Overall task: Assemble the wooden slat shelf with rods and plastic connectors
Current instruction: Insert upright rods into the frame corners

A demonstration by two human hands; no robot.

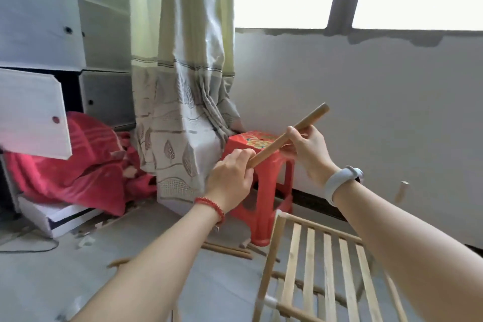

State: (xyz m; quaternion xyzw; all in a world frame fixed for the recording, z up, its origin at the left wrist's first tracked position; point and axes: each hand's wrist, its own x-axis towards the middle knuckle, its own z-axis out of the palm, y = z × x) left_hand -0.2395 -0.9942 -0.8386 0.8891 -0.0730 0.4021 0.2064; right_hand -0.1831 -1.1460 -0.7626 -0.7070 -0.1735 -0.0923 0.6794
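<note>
Wooden rod (287, 136), judged light and stiff: my left hand (231, 178) grips its lower end, my right hand (307, 150) pinches mid-shaft.

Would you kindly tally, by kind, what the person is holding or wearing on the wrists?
Wooden rod: 1
Red bead bracelet: 1
White wristband: 1
Total: 3

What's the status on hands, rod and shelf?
Left hand and right hand both gripping one wooden rod, held up tilted. Slat shelf below, partly built. Red stool behind; nothing blocking.
</note>
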